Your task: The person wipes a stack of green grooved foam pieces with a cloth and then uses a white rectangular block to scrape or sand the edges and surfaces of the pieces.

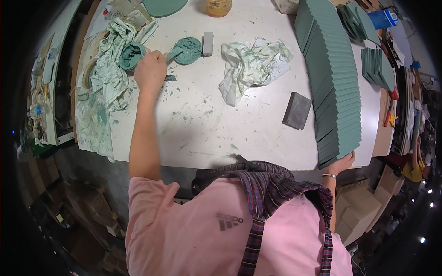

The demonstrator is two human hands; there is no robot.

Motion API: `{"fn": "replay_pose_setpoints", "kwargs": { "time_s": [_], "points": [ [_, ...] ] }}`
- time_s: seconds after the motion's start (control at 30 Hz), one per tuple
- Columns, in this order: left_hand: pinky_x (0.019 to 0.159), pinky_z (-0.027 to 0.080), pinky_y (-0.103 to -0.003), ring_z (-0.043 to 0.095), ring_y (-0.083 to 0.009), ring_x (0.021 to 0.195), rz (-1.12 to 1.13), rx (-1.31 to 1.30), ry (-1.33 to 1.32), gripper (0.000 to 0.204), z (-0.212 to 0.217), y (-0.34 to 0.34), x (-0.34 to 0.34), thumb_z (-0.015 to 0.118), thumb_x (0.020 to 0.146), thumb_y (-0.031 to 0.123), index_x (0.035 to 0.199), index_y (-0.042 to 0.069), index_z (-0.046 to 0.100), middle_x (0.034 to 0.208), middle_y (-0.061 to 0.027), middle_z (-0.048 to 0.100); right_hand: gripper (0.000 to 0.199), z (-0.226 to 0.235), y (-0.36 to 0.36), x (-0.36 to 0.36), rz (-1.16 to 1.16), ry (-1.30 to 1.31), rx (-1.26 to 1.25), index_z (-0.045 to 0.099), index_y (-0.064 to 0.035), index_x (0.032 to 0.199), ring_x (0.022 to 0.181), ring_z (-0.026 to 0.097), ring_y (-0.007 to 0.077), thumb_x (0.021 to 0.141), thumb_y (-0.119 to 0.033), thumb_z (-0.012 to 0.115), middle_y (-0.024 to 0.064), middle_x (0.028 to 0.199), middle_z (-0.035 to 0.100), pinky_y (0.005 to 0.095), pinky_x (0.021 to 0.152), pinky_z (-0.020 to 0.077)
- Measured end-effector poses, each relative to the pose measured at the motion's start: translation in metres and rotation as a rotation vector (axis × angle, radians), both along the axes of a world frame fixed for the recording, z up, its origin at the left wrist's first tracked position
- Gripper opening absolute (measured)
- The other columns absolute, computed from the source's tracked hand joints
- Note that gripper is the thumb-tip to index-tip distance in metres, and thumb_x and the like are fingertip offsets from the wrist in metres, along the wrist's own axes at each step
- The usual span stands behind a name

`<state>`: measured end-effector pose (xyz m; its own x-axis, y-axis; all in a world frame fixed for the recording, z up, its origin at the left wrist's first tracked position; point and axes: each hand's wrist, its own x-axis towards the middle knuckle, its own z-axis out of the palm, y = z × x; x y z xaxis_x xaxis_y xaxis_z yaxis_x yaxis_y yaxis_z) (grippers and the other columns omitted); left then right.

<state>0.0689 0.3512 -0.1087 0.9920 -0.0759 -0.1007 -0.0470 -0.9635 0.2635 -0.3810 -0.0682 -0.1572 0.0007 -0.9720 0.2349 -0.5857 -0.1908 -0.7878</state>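
My left hand (151,71) is closed, fingertips together, at the near end of a green-smeared spatula (175,53). The spatula's far part lies over a round dish of green paste (189,56). Just left of that hand stands an open jar (132,56) with dark green paste inside. At the table's near right edge, my right hand (340,164) curls round the near end of a long row of thin green plates (334,92), which lean against one another. Part of its fingers is hidden behind the plates.
Crumpled stained cloths lie mid-table (255,66) and at left (113,69). A dark grey block (297,110) rests beside the row, a light grey block (208,43) by the dish. Several more green plates (377,68) fan out at right. An amber jar (218,7) stands far back.
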Motion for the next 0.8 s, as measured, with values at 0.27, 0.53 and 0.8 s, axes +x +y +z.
{"fn": "replay_pose_setpoints", "kwargs": {
  "time_s": [0.27,0.53,0.8],
  "points": [
    [0.075,0.050,-0.047,0.065,-0.0394,0.086,0.011,0.014,0.001,0.027,-0.002,0.000,0.003,0.057,0.089,0.034,0.087,0.011,0.071,0.087,-0.0178,0.069,0.047,0.005,0.006,0.005,-0.018,-0.010,0.016,0.052,0.0062,0.127,0.116,0.047,0.0308,0.094,-0.027,0.043,0.0201,0.127,0.048,0.0391,0.102,0.0370],
    [0.077,0.049,-0.048,0.064,-0.0400,0.089,0.045,-0.054,0.073,0.028,-0.014,0.000,0.004,0.057,0.090,0.035,0.088,0.010,0.070,0.091,-0.0183,0.069,0.047,0.004,0.005,0.002,-0.011,-0.025,0.030,0.051,0.0059,0.127,0.116,0.047,0.0313,0.095,-0.028,0.042,0.0203,0.128,0.048,0.0393,0.101,0.0374],
    [0.078,0.050,-0.047,0.065,-0.0382,0.089,0.049,-0.038,0.067,0.027,-0.012,-0.001,0.002,0.059,0.089,0.035,0.086,0.011,0.070,0.089,-0.0157,0.069,0.047,0.004,0.004,0.004,-0.016,-0.010,0.021,0.052,0.0065,0.125,0.114,0.049,0.0316,0.094,-0.027,0.042,0.0198,0.127,0.049,0.0394,0.100,0.0380]
  ]
}}
